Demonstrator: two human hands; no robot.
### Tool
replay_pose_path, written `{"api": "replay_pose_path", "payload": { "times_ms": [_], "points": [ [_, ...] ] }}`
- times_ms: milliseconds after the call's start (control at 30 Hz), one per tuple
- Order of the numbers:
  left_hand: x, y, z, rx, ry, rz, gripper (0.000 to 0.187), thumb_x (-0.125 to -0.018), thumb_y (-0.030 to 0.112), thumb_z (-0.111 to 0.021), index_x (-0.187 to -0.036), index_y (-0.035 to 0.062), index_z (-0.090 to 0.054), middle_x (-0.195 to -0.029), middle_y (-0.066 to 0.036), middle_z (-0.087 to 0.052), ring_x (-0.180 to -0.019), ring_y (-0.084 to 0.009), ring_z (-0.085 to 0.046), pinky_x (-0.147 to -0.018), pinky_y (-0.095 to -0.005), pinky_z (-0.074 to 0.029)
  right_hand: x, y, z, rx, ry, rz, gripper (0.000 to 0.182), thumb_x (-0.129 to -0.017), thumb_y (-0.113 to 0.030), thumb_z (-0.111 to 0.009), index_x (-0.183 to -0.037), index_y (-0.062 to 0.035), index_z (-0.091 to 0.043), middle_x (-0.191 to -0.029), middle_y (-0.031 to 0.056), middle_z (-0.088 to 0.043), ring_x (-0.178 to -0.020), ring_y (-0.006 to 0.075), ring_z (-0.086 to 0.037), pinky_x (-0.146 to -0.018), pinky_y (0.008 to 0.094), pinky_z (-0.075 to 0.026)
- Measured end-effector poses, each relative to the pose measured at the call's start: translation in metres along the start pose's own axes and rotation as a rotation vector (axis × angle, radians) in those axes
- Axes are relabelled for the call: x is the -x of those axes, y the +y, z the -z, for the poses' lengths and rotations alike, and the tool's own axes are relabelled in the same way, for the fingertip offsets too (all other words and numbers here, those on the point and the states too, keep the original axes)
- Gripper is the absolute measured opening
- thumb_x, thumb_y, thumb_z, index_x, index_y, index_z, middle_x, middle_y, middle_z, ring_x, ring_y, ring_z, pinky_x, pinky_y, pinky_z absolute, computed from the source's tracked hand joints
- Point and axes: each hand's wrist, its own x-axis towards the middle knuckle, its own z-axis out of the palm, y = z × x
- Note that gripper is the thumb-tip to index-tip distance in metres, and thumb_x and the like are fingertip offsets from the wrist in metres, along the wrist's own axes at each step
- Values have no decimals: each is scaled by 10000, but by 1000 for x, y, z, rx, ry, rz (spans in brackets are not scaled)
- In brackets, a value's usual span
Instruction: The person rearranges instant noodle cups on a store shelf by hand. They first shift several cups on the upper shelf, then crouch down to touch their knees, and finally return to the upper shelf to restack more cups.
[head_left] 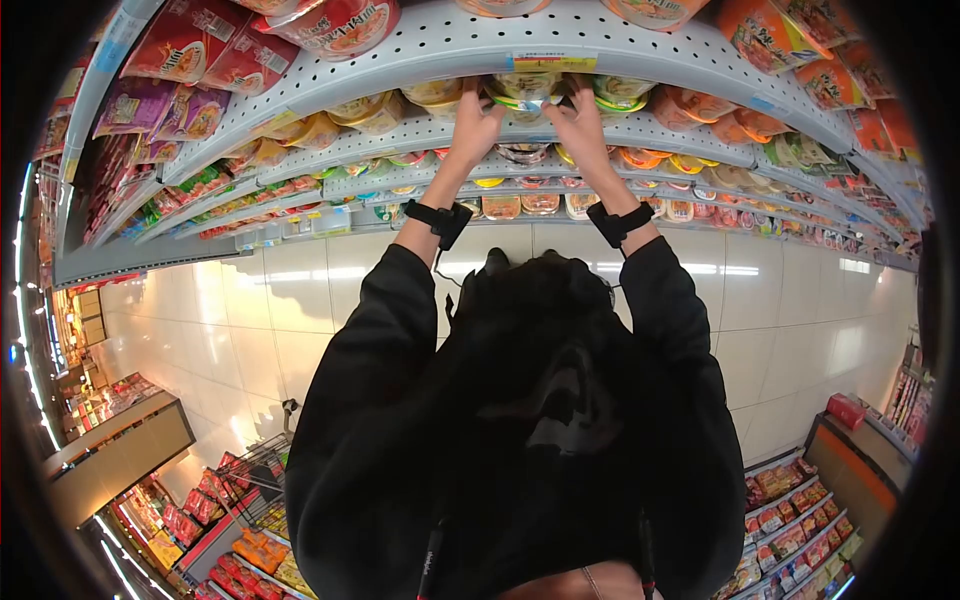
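Both of my arms reach forward to a shelf of instant noodles. Between my hands is an instant noodle bowl [522,88] with a green rim, just under the front edge of the shelf above. My left hand [476,122] grips its left side, and my right hand [577,120] grips its right side, thumbs towards me. The far fingertips are partly hidden by the shelf edge. Another green-rimmed bowl [622,92] stands right of my right hand, and a yellowish bowl [432,95] stands left of my left hand.
A perforated upper shelf [440,45] with a yellow price tag [548,62] overhangs my hands. More stocked shelves curve below, above the tiled floor [330,300]. Behind me are a wire shopping cart [255,475] and racks of packaged goods [800,520].
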Motion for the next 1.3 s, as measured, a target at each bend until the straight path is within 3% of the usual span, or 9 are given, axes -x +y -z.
{"api": "replay_pose_path", "payload": {
  "times_ms": [200, 267, 367, 400, 433, 667, 900, 1000, 1300],
  "points": [
    [-7, 5, -11, -164, 112, 40, 622, -860, -16, -586, -1443, -45, -370, -1385, -228, -543, -1286, -346, -527, -1102, -386, -377, 2, 1, 12, 161, -42, 164, 743, -894, -158, -689, -1520, -9, -316, -1461, 232, -493, -1292, 349, -534, -1008, 417, -483],
    [-15, -9, -8, -155, 100, -143, 301, -876, 3, -609, -1142, -132, -571, -1127, -158, -676, -1061, -172, -607, -905, -323, -474, 3, 1, 14, 170, -57, 173, 753, -896, -160, -685, -1527, -10, -303, -1463, 239, -488, -1286, 354, -539, -1003, 419, -487],
    [-8, -3, -11, -198, 125, -60, 242, -867, 12, -614, -1073, -115, -617, -1051, -135, -697, -1010, -159, -610, -885, -308, -466, 10, -1, 12, 114, -131, 134, 782, -899, -164, -679, -1545, -16, -264, -1464, 259, -480, -1262, 370, -557, -990, 430, -497],
    [-5, 11, -8, -123, -10, 14, 581, -843, -56, -580, -1396, -72, -403, -1340, -210, -568, -1235, -288, -553, -1089, -360, -376, 12, -4, 13, 109, -171, 113, 770, -926, -147, -660, -1556, -17, -237, -1526, 246, -403, -1367, 356, -459, -1049, 429, -461],
    [-1, 14, -11, -125, -4, 15, 581, -843, -56, -580, -1396, -72, -403, -1340, -210, -568, -1235, -288, -553, -1089, -360, -376, 14, -6, 15, 106, -210, 94, 759, -954, -131, -642, -1568, -19, -209, -1588, 232, -326, -1471, 341, -360, -1107, 429, -425],
    [5, 27, -18, -16, 97, -7, 490, -885, -80, -561, -1355, -62, -427, -1302, -188, -580, -1203, -251, -567, -1049, -354, -421, 1, 0, 26, 97, -308, 11, 783, -953, -151, -647, -1580, -28, -193, -1598, 232, -315, -1486, 350, -334, -1112, 436, -421],
    [1, 13, -8, 13, 137, -20, 353, -923, 1, -621, -1211, -120, -457, -1190, -193, -639, -1082, -220, -630, -936, -327, -489, -4, 10, 26, 122, -270, 40, 795, -954, -192, -659, -1592, -41, -209, -1577, 238, -353, -1461, 354, -371, -1054, 415, -463],
    [7, 19, -16, -19, 215, 72, 485, -935, -10, -598, -1380, -82, -419, -1283, -159, -632, -1160, -221, -617, -983, -325, -460, -9, 5, 28, 151, -269, 33, 806, -947, -200, -672, -1594, -41, -219, -1568, 254, -364, -1442, 355, -396, -1034, 412, -479],
    [7, 15, -15, 92, 175, 9, 350, -926, -3, -607, -1235, -83, -463, -1210, -168, -628, -1051, -201, -614, -905, -331, -479, -8, 8, 21, 83, -250, 1, 795, -947, -191, -668, -1593, -56, -226, -1559, 256, -373, -1380, 326, -461, -1052, 412, -470]
  ]
}}
